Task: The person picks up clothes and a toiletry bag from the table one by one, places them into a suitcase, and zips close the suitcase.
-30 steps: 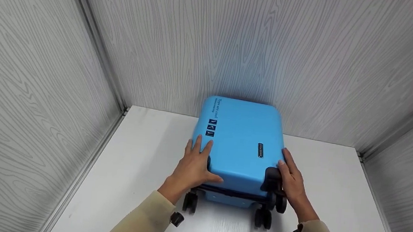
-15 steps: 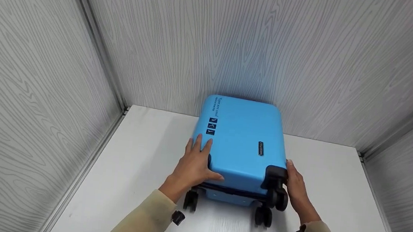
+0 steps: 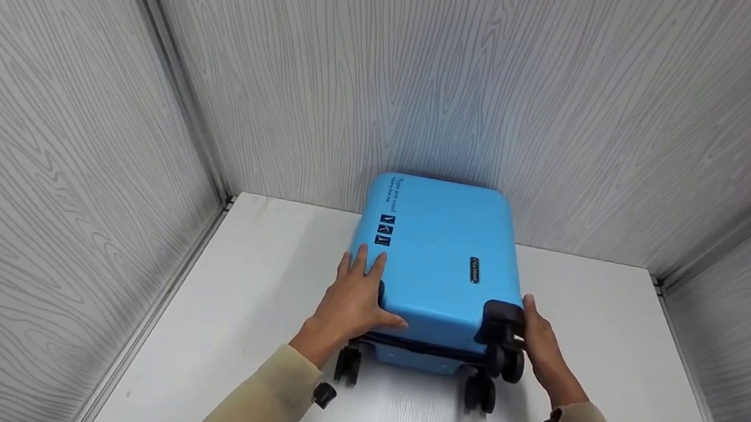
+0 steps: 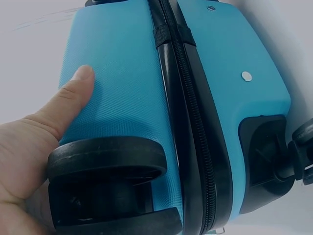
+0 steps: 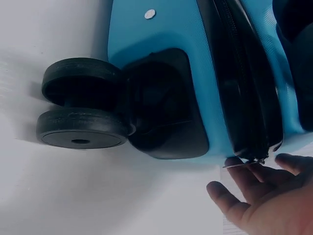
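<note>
A blue hard-shell suitcase (image 3: 444, 244) lies on its side on the white floor, its wheels toward me. Across its near left corner my left hand (image 3: 348, 307) rests with fingers spread over the upper shell. In the left wrist view, the thumb (image 4: 73, 98) lies straight along the wheel end, beside a black wheel (image 4: 107, 159). My right hand (image 3: 542, 344) is at the near right side, behind a wheel there. The right wrist view shows its fingers loosely bent and spread, fingertips right at a thin metal zipper pull (image 5: 242, 163) where the black zipper (image 5: 244, 83) turns the corner.
Grey wood-grain panels (image 3: 442, 74) stand behind and on both sides, and the suitcase's far end is close to the back one. The white floor (image 3: 262, 262) extends around it. Black wheels (image 3: 480, 392) project toward me.
My right hand has drawn back from the side of the upper shell and shifted slightly lower and outward, beside the wheel. The left hand keeps its place; the suitcase has barely shifted.
</note>
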Demonstrator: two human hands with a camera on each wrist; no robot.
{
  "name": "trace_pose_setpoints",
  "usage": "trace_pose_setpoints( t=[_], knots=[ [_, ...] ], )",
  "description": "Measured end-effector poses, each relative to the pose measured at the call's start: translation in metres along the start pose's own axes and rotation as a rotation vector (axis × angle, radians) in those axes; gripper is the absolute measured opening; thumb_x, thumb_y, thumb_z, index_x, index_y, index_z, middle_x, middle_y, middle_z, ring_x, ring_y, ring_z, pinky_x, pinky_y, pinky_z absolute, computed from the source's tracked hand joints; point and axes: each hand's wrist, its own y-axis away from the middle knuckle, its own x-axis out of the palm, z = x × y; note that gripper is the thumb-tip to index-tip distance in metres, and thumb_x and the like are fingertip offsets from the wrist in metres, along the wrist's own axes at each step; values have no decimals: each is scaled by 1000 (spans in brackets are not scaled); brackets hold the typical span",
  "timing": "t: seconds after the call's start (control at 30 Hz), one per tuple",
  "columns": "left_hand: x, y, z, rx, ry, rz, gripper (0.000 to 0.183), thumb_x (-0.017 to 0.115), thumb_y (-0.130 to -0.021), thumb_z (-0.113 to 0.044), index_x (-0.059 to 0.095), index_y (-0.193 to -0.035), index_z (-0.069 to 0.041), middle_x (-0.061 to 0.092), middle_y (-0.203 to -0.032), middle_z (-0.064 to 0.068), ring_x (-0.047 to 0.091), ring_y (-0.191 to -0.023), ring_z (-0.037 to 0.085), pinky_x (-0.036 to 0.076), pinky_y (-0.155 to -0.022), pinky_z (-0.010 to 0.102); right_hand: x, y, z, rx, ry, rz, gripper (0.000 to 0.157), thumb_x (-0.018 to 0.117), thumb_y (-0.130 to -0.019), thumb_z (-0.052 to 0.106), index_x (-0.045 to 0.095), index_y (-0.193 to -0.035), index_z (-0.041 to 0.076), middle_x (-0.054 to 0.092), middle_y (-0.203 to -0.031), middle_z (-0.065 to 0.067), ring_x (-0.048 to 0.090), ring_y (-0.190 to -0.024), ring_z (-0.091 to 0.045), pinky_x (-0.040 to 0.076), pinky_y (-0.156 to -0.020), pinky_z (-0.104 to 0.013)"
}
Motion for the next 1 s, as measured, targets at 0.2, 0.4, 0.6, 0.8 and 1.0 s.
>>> trace_pose_setpoints(
  t=[0.2, 0.4, 0.6, 0.8, 1.0],
  knots=[
    [-1, -2, -1, 21, -5, -6, 133, 91, -68, -68, 23, -170, -17, 10, -177, 18, 13, -161, 48, 43, -114, 62, 1, 1, -12, -35, 39, -77, 65, 32, -115, 48, 53, -147, -5, 65, -126, -16, 59, -111, -18, 51, -96, -34],
    [-1, -4, 1, 31, -13, -16, 132, 91, -69, -68, 24, -170, -16, 11, -177, 19, 14, -160, 49, 46, -112, 63, 1, -1, -13, -41, 94, -107, 43, 41, -114, 25, 62, -132, -8, 65, -96, -6, 58, -86, -16, 50, -74, -31],
    [0, -6, 3, 26, -10, -15, 132, 90, -70, -69, 22, -170, -17, 9, -177, 18, 13, -160, 49, 44, -113, 63, 2, -1, -15, -65, 204, -118, 38, 45, -110, 15, 64, -133, -8, 70, -118, -19, 58, -97, -21, 49, -82, -32],
    [1, -6, 4, 24, -17, -8, 132, 90, -70, -70, 21, -170, -18, 8, -177, 18, 13, -161, 49, 44, -114, 63, 0, 2, -20, -109, 360, -187, 32, 52, -107, 11, 70, -127, -5, 73, -119, -23, 65, -100, -27, 51, -83, -36],
    [1, -6, 3, 6, -28, -10, 134, 90, -69, -71, 20, -171, -17, 8, -178, 16, 14, -161, 48, 43, -115, 62, 0, 6, -20, -183, 514, -217, 27, 56, -107, 11, 72, -122, -5, 75, -111, -21, 69, -94, -29, 54, -79, -42]
  ],
)
